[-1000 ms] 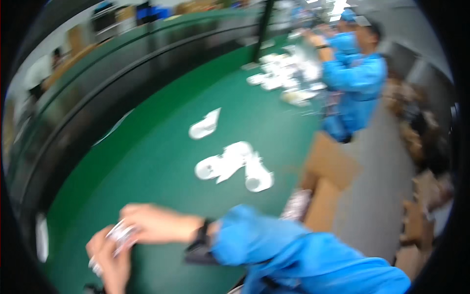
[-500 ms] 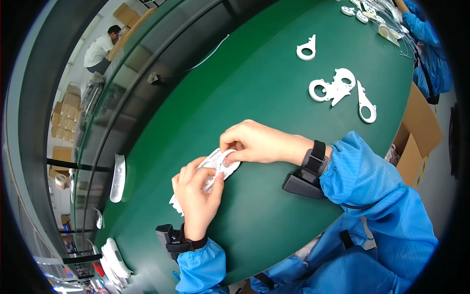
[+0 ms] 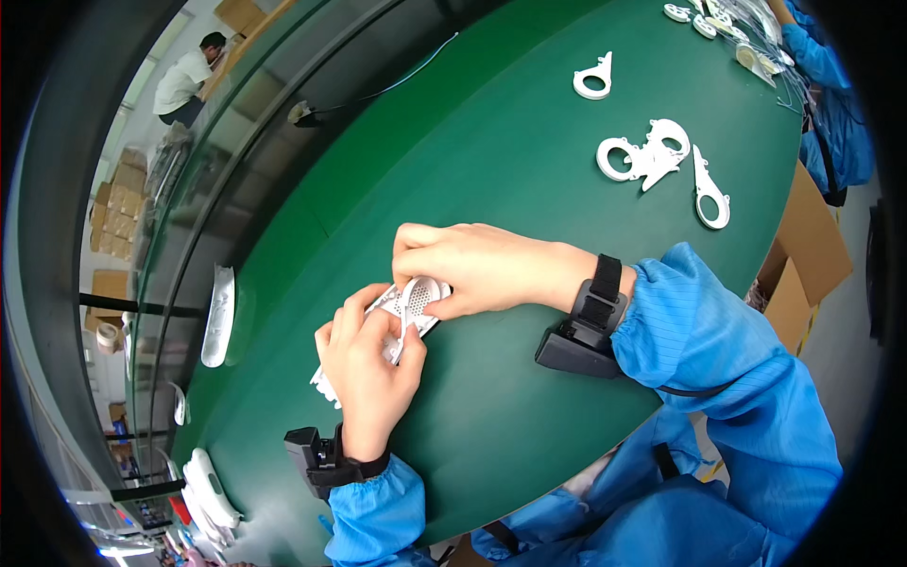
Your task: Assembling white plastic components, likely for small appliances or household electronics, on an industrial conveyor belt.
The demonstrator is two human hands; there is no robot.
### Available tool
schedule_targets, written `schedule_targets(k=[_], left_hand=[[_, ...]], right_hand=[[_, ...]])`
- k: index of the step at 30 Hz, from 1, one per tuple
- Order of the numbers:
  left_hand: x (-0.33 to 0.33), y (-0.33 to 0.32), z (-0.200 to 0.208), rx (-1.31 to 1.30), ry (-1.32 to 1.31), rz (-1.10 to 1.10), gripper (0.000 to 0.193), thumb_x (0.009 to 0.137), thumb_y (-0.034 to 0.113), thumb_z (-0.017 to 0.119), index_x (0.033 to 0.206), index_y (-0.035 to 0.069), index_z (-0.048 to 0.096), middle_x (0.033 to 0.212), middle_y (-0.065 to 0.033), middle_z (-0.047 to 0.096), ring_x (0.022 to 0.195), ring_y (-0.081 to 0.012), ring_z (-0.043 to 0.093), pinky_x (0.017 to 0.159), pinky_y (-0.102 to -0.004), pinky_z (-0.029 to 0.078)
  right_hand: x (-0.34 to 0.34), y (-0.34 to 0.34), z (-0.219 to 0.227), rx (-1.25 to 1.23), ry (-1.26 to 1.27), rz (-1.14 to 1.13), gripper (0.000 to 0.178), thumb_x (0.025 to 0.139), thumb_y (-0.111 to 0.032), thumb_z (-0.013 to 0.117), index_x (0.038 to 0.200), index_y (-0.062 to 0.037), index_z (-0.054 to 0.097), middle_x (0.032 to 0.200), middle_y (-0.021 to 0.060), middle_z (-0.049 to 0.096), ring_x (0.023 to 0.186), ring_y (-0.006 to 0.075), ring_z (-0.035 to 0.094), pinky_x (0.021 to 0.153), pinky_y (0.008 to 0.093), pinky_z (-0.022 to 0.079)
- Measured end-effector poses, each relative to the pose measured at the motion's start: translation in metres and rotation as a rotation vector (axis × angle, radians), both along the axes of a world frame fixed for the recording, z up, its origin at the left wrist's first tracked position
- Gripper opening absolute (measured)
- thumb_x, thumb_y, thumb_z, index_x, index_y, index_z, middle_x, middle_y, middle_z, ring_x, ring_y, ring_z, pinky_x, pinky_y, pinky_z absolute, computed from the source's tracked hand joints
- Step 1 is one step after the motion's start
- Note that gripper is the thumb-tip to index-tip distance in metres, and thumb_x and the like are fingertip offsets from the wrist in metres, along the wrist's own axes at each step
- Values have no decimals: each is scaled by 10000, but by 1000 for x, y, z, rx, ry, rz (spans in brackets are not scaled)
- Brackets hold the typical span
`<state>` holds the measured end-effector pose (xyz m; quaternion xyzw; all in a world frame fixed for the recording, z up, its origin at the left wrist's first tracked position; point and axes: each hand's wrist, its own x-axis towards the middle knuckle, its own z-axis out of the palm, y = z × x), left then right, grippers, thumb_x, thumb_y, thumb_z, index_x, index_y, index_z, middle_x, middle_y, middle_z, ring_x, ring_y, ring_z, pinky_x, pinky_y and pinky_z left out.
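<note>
Head camera looking straight down, and both hands are locked onto one small job on the green table (image 3: 529, 189). Left hand (image 3: 370, 369) is curled tight, fingers wrapped around the lower end of a white plastic piece (image 3: 408, 304), thumb pressing on top. Right hand (image 3: 472, 266) comes in from the right, fingers bent over and pinching the perforated, rounded end of that same piece. So the piece sits between the two hands, just above the table surface near the middle of the view; whether it touches the table, can't tell. Both wrists carry black strapped devices, left one (image 3: 316, 458) and right one (image 3: 584, 326), and the sleeves are blue.

Up and to the right, well apart from the hands, a cluster of white ring-ended parts (image 3: 661, 161) lies flat on the green, with a single ring-shaped part (image 3: 593, 80) beyond it. At the far right edge, another person's blue sleeve (image 3: 831, 104) leans over more white parts. Left of the hands, a long white curved part (image 3: 219, 317) rests along the table's edge.
</note>
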<state>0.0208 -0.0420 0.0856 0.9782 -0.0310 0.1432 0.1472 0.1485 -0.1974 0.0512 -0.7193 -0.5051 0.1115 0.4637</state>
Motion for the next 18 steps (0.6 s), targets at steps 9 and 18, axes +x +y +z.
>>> schedule_targets(k=[9, 18], left_hand=[[7, -1, 7, -91, 122, -3, 156, 732, 66, 657, 699, 50, 506, 1169, -91, 639, 1015, -246, 567, 911, -359, 319], [6, 9, 0, -67, 48, -3, 172, 718, 112, 692, 675, 69, 530, 1103, -37, 653, 922, -236, 560, 805, -372, 319]], right_hand=[[21, 11, 8, -108, -22, 192, 281, 711, -105, 744, 916, -37, 565, 948, 76, 568, 856, 274, 618, 686, 380, 504], [18, 11, 10, -131, 6, 196, 290, 729, -112, 730, 964, -31, 581, 968, 94, 575, 888, 290, 604, 712, 388, 492]])
